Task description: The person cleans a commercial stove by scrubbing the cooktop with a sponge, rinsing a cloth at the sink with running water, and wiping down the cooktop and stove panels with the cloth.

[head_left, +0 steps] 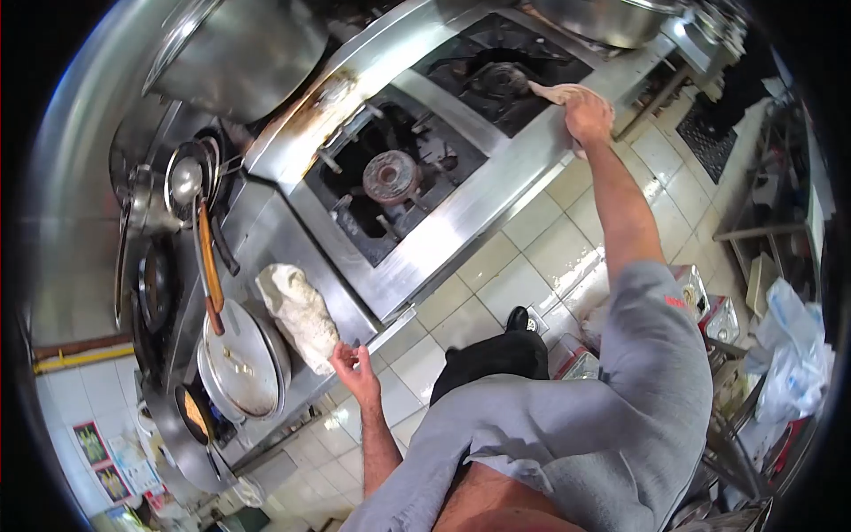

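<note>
My right hand (589, 117) is closed around a beige cloth (557, 91) at the front rail of the stove (461, 208), beside the far burner (499, 80). The cloth's loose end reaches over the burner's edge. My left hand (356, 371) is at the front edge of the steel counter, its fingers apart and loosely bent. Its fingertips are right at the near end of a long, lumpy off-white bundle (299, 312), which looks like rolled cloth. The nearer burner (391, 177) has no pot on it.
A large steel pot (244, 58) stands behind the stove. Left of the bundle are a lidded pot (238, 368), a ladle (187, 180) and a small frying pan (192, 413). Another steel pan (612, 19) sits at the far right. Below lies a tiled floor (523, 257).
</note>
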Motion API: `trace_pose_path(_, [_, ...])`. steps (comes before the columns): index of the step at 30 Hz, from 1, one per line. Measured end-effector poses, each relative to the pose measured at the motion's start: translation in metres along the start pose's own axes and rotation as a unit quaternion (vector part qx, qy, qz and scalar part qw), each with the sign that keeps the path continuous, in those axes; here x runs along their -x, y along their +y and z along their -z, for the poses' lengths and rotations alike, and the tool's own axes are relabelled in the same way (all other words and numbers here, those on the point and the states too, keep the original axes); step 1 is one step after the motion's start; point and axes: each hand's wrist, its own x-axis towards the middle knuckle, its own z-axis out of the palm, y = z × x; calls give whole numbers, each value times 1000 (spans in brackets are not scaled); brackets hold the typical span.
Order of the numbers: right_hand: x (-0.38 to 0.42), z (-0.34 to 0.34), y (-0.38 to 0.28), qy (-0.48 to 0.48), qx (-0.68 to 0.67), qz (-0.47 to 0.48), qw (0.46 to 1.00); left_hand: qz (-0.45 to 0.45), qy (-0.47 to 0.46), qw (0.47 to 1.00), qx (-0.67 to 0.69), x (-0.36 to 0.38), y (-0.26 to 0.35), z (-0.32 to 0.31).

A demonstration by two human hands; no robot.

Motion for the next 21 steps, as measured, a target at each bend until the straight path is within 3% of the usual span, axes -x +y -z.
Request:
trace_pose_path(1, [11,8,-17,40,49,23,998,2,2,1000,0,0,6,-1])
trace_pose_path(3, [46,23,-63,-36,42,42,998,-10,0,1000,-24,-7,2,1])
trace_pose_path(5, [110,27,-115,-6,-46,112,993,-34,-18,998,-45,-16,5,0])
trace_pose_path(6, [146,25,-148,50,-229,60,970,-27,-10,999,-45,-21,5,-1])
trace_pose_path(7, [169,50,-187,14,-293,131,947,-31,-26,998,-39,-29,5,-3])
trace_pose_path(8, [191,75,-225,-143,-299,137,934,-35,-43,998,-32,-37,4,-4])
trace_pose_path(10, [234,104,-296,-223,-441,131,859,-33,-45,998,-20,-52,2,-5])
trace_pose_path(12, [263,99,-336,-169,-366,302,864,-58,-52,997,-10,-67,3,-5])
trace_pose_path(13, [259,97,-354,-168,-362,307,864,-49,-52,997,12,-74,0,-4])
trace_pose_path(15, [244,85,-390,-282,-352,346,823,-43,-46,997,36,-83,-4,0])
trace_pose_path(16, [236,75,-409,-282,-351,348,822,-38,-44,997,54,-87,-6,3])
trace_pose_path(18, [212,48,-443,-145,-383,349,843,-42,-46,997,43,-93,-10,8])
trace_pose_path(21, [179,14,-485,-148,-396,355,834,-22,-35,994,102,-92,-21,15])
